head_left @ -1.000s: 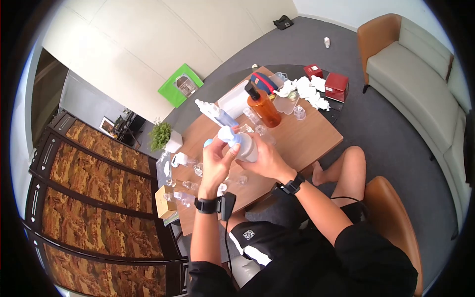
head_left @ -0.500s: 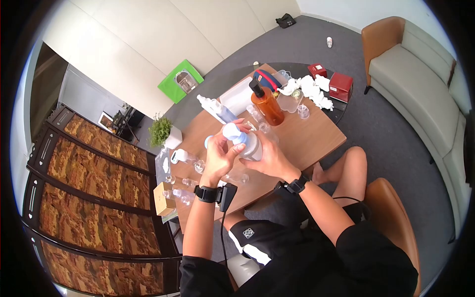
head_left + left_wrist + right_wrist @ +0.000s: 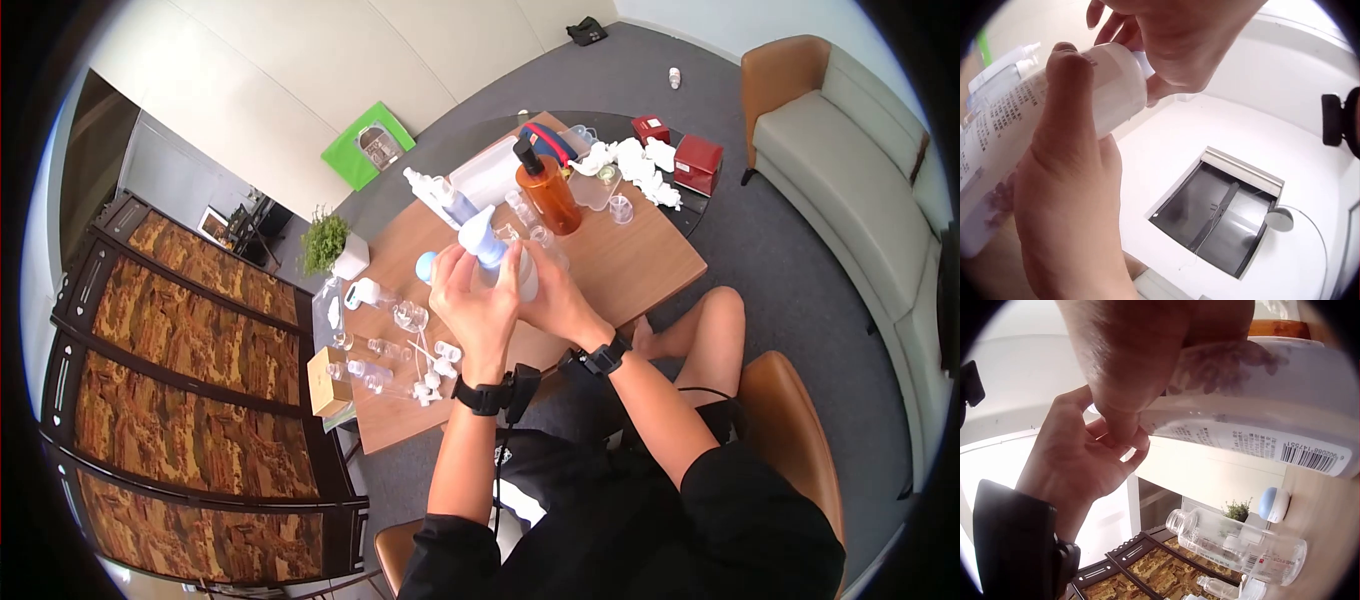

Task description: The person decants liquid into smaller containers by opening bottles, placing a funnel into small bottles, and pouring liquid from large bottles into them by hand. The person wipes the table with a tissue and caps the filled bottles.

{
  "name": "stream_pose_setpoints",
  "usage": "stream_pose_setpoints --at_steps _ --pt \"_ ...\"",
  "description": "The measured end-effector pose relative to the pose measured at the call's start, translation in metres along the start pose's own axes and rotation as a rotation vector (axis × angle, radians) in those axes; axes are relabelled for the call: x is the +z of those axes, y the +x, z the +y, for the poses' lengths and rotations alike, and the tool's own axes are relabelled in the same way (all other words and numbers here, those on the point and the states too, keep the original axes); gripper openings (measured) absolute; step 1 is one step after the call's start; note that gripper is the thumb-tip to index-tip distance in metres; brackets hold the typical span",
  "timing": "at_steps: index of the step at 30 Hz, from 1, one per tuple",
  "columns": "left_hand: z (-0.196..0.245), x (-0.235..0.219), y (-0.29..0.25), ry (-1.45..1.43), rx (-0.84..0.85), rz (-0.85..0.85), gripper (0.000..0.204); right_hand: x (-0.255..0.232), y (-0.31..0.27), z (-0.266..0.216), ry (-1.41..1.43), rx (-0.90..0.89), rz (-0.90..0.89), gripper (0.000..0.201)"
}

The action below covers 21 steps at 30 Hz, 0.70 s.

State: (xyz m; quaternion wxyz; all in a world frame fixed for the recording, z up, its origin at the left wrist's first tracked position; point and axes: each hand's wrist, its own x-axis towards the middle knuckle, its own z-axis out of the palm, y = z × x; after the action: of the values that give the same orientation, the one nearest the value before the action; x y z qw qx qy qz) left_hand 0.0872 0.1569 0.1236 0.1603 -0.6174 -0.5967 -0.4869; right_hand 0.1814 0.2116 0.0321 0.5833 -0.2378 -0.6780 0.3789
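- My left hand (image 3: pixel 478 305) grips the pump bottle (image 3: pixel 527 282) near its collar; my right hand (image 3: pixel 562 308) clasps its body.
- It's above the desk (image 3: pixel 640 262), long axis slanting, pump end upper left in head view.

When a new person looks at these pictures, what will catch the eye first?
Probably the tall amber bottle with its black pump, toward the far side of the wooden table. Next comes the whitish bottle with a pale blue pump, raised between the left hand and right hand. Behind the table, the bright green board stands out against the pale wall.
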Motion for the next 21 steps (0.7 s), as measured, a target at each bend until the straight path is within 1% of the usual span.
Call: stream_pose_setpoints --at_steps 2,3,5,6,8,9,10,12,13,15,16,18,19,21 --pt "0.000 -0.002 0.000 -0.081 -0.145 -0.058 0.032 -0.001 0.001 -0.003 0.018 0.010 0.008 0.071" --pt "-0.004 -0.004 0.003 -0.081 -0.144 -0.054 0.032 -0.002 0.002 -0.005 0.018 0.007 0.006 0.071" --pt "-0.024 -0.015 0.010 -0.105 -0.033 -0.265 0.042 -0.003 0.001 -0.008 0.010 0.035 -0.019 0.071" --pt "-0.034 -0.018 0.014 -0.103 -0.033 -0.268 0.042 -0.003 0.001 -0.009 0.012 0.038 -0.017 0.071" --pt "-0.050 -0.020 0.028 -0.565 -0.128 -0.584 0.049 -0.002 0.001 -0.009 0.046 0.064 -0.032 0.071" --pt "-0.055 -0.024 0.036 -0.628 -0.141 -0.713 0.050 -0.001 0.000 -0.008 0.048 0.065 -0.035 0.071" --pt "-0.057 -0.024 0.041 -0.628 -0.142 -0.709 0.050 -0.001 0.001 -0.008 0.060 0.052 -0.033 0.071" --pt "-0.058 -0.023 0.047 -0.792 -0.178 -0.854 0.054 -0.002 0.002 -0.007 0.067 0.037 -0.030 0.071" --pt "-0.060 -0.021 0.048 -0.798 -0.173 -0.855 0.054 -0.002 0.001 -0.006 0.057 0.048 -0.038 0.071" --pt "-0.062 -0.019 0.045 -0.686 -0.105 -0.760 0.039 -0.003 0.000 -0.005 0.042 0.062 -0.039 0.072" --pt "-0.061 -0.017 0.043 -0.689 -0.101 -0.762 0.039 -0.003 0.000 -0.005 0.049 0.060 -0.041 0.071" --pt "-0.057 -0.014 0.036 -0.583 0.019 -0.603 0.033 -0.002 0.002 -0.004 0.057 0.058 -0.046 0.071" --pt "-0.054 -0.014 0.033 -0.584 0.016 -0.602 0.033 -0.002 0.002 -0.005 0.066 0.060 -0.047 0.070" --pt "-0.050 -0.013 0.027 -0.564 -0.032 -0.507 0.031 -0.003 0.002 -0.008 0.071 0.063 -0.053 0.069"
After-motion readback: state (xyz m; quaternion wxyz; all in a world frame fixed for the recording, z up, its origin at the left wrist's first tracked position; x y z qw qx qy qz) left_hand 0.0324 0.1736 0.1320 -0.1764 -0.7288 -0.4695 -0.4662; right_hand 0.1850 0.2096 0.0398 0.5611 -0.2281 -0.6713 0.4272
